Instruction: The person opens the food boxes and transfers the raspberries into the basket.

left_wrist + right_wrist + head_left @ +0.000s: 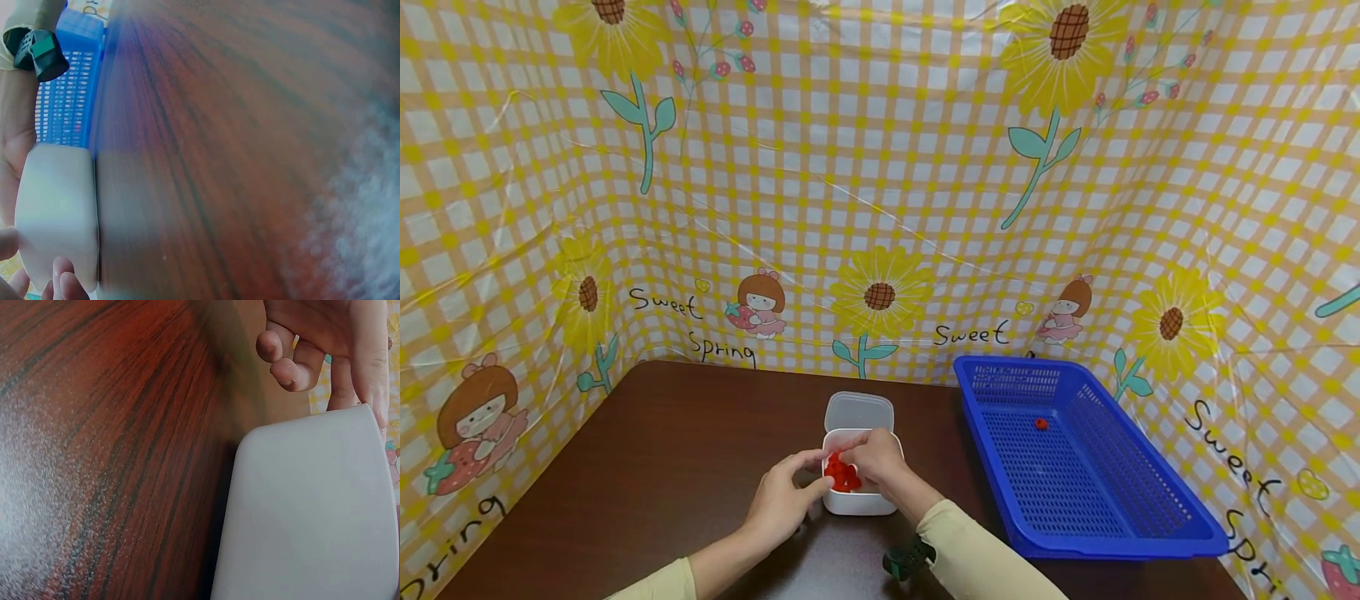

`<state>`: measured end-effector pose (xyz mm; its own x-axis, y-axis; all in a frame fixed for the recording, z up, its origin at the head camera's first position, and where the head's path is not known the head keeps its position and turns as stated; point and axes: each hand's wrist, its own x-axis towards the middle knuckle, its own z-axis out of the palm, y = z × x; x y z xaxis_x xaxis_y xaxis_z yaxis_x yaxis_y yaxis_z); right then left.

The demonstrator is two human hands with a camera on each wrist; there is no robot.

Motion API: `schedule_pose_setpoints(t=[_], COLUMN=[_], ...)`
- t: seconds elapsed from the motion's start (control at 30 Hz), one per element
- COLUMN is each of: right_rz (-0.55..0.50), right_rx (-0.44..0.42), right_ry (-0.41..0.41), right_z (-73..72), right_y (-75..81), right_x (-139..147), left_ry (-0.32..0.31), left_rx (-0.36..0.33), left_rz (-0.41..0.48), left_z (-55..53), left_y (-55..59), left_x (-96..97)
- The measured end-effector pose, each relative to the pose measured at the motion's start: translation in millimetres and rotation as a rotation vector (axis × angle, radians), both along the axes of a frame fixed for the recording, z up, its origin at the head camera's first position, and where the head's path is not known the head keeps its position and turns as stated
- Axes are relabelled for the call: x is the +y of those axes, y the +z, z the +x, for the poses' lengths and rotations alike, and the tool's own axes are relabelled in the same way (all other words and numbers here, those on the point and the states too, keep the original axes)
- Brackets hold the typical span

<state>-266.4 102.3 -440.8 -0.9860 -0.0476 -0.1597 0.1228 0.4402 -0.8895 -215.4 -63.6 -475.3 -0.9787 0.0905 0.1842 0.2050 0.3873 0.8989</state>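
Observation:
A small white plastic box stands on the table, holding several small red pieces that are too small to identify. My left hand steadies the box by its left side, thumb and forefinger at the rim. In the left wrist view, fingertips lie against the box wall. From the right, my right hand reaches over the rim into the box. Its fingertips are hidden inside, so whether they pinch a red piece does not show. Behind the box is its translucent lid.
On the right sits a blue plastic basket with slotted walls and one small red piece on its floor. Checked cloth walls in the dark brown table at the back and sides. A dark band circles the right wrist.

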Motion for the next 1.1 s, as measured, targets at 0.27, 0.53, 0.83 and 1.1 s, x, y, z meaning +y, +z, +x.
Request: schedule_pose_setpoints(t=[0.27,0.53,0.83,1.1], right_rz=[0.042,0.065,0.181,0.138], right_rx=[0.019,0.034,0.120,0.130], right_ry=[0.034,0.050,0.053,0.014], right_z=[0.4,1.2,2.5,4.7], right_y=[-3.1,-2.2,-2.6,-4.7], right_x=[-0.2,-0.5,-1.9,-1.3], left_ry=[-0.006,-0.007,-0.012,-0.015], left_rx=[-0.005,-0.008,0.000,0.010], left_rz=[0.010,0.001,-0.006,0.006], left_z=[0.2,0.1,1.5,1.3], left_y=[-1.5,1.4,3.9,2.2], left_x=[-0.4,-0.1,0.5,1.3])
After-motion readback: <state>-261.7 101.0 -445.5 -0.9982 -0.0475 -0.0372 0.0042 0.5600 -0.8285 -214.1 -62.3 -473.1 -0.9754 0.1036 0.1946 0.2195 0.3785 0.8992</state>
